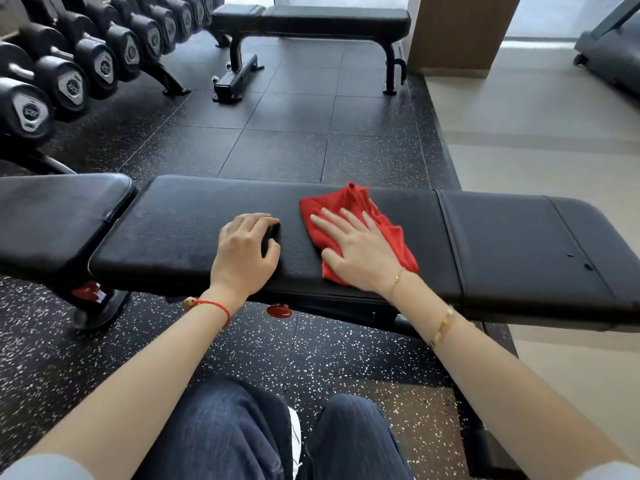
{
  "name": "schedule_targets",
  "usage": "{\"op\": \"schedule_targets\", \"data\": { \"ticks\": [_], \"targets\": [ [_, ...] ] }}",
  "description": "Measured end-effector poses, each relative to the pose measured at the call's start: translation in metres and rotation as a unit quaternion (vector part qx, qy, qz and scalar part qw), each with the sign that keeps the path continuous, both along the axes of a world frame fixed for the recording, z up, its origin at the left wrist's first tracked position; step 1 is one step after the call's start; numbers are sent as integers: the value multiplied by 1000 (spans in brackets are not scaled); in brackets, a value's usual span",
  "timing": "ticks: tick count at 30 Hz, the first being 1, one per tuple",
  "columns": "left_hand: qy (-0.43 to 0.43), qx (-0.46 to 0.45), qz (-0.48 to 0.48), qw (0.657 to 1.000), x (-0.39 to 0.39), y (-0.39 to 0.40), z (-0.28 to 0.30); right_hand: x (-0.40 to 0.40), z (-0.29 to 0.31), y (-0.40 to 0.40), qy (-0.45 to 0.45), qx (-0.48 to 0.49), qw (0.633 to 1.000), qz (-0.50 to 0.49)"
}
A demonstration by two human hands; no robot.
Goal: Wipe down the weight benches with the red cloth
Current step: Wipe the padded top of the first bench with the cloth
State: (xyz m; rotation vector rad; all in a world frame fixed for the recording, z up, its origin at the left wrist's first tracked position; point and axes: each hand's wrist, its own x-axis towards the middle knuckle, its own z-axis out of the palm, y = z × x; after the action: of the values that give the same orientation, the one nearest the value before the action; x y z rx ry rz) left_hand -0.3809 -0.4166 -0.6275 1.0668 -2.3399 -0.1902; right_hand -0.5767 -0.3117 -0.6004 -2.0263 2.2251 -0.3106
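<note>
The step in hand is the wiping of the near weight bench, the one that lies across the view in front of the person. The red cloth lies flat on the long middle pad of this bench, a little to the right of the pad's centre. The right hand presses on the cloth with the palm down and the fingers spread wide; it does not grip the cloth, it only holds it against the pad. The left hand rests on the same pad just beside the cloth, to the left of it, with the fingers curled and holding nothing; I judge that it only supports the body.

The seat pad to the left of the cloth and the end section to the right do not look wiped yet, but I cannot be sure. The next move calls for sliding the cloth along the pad with steady pressure. A second bench stands far behind the near one, next to the dumbbell rack, and it waits for its turn.
</note>
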Motion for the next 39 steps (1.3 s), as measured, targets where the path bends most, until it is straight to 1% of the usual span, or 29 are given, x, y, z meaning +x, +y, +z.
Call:
{"op": "schedule_targets", "data": {
  "ticks": [2, 4, 8, 10, 11, 13, 16, 19, 22, 24, 27, 29, 31, 33, 35, 39],
  "targets": [
    [1, 1, -3, 1000, 2, -1, 0, -1, -2, 23, -5, -15, 1000, 21],
    [3, 3, -6, 1000, 2, -2, 0, -20, -3, 34, -10, -19, 1000, 5],
    [5, 1, 0, 1000, 2, -2, -1, -75, 1, 12, 2, 13, 993, -119],
    [6, 1, 7, 1000, 1, -2, -1, -82, 3, -11, 0, 34, 986, -164],
    [6, 1, 10, 1000, 0, -2, -2, -78, 3, -21, 0, 38, 985, -170],
    [7, 3, 11, 1000, 0, -2, -2, -57, 2, -35, -1, 38, 987, -154],
    [10, 7, 8, 1000, 0, -1, 0, -15, 1, -33, -6, 22, 996, -91],
    [14, 10, 5, 1000, 0, 0, 1, 15, 0, -10, -6, 2, 999, -44],
    [15, 9, -1, 1000, 2, 0, 1, 20, -3, 24, 3, -23, 999, -46],
    [15, 11, -4, 1000, 2, 0, 0, 7, -7, 47, 8, -38, 997, -72],
    [13, 13, -1, 1000, 2, 1, 0, -26, -9, 61, 9, -36, 989, -142],
    [13, 13, 4, 1000, 1, 2, 0, -45, -7, 49, -1, -21, 980, -196],
    [10, 13, 9, 1000, -1, 3, 0, -48, -4, 30, 4, -12, 975, -222],
    [6, 11, 10, 1000, -1, 3, 0, -36, -3, 14, 11, -5, 979, -203],
    [6, 11, 8, 1000, -1, 3, 1, -21, -2, 7, 3, -3, 987, -162],
    [5, 16, 1, 1000, 2, 3, 0, -4, -2, 27, -3, -13, 996, -85]
  ]
}}
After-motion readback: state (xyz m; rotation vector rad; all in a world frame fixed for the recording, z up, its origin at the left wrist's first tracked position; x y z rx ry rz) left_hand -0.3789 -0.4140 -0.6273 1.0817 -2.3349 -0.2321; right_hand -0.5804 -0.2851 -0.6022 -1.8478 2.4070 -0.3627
